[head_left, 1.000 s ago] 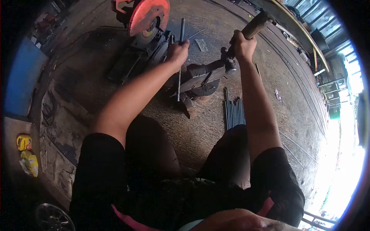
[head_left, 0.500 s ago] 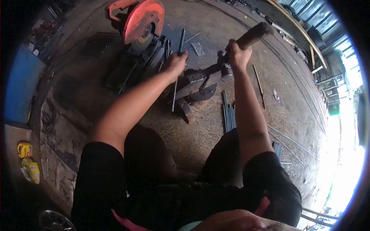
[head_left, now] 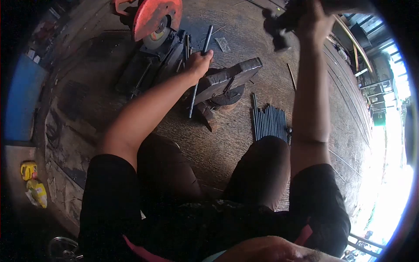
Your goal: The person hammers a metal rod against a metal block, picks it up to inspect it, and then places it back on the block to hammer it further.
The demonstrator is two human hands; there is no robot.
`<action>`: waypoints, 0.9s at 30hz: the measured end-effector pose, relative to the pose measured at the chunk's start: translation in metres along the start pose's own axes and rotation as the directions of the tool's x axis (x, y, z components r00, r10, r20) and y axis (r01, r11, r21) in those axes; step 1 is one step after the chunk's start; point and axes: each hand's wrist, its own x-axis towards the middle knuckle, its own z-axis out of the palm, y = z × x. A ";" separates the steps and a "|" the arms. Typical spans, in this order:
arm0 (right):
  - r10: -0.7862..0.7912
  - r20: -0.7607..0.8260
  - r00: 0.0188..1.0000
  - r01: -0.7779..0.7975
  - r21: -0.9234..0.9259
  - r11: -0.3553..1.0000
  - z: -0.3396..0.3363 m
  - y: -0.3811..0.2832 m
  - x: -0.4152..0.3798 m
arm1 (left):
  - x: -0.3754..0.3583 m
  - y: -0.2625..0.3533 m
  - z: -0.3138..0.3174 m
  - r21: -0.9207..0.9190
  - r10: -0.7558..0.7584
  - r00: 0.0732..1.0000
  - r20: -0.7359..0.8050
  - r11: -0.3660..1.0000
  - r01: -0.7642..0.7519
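Observation:
My left hand [head_left: 200, 65] is wrapped round a thin metal rod [head_left: 192, 102], which sticks out above and below the fist. Beside it stands a dark, heavy metal block [head_left: 238, 72], like a makeshift anvil, on a wooden base [head_left: 209, 120]. Whether the rod touches the block is hard to tell. High at the upper right, my right hand [head_left: 315, 28] grips a hammer [head_left: 279, 39], smeared by motion. The hammer's dark head hangs in the air, well apart from the block. Several cut metal rods [head_left: 269, 124] lie side by side on the floor near my right knee.
A cut-off saw with a red guard [head_left: 157, 19] stands at the upper left. A small plastic bag [head_left: 222, 44] lies beyond the block. Long thin bars lie on the right floor. At far left are a blue panel [head_left: 24, 98] and a yellow container [head_left: 29, 170].
My right hand has lifted the hammer from the block up and to the right. My left hand still holds the rod, with little shift. More of the block and the rods shows.

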 end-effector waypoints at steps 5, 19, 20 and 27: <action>0.323 -0.024 0.946 -0.323 -0.092 0.942 -0.003 0.134 -0.095 | -0.014 0.012 -0.006 -0.117 -0.022 0.999 0.049 0.993 0.027; -0.147 0.175 0.974 0.187 -0.240 0.953 -0.017 0.040 -0.004 | 0.010 -0.015 0.014 -0.033 0.087 0.994 0.071 0.996 -0.085; -0.368 0.263 0.892 0.450 -0.440 0.777 -0.026 0.033 0.015 | 0.012 -0.015 0.016 -0.028 0.083 0.994 0.069 0.996 -0.081; 0.188 -0.031 0.982 -0.190 -0.237 0.953 -0.006 0.153 -0.099 | -0.004 0.006 0.001 0.062 0.013 0.999 0.046 0.998 -0.016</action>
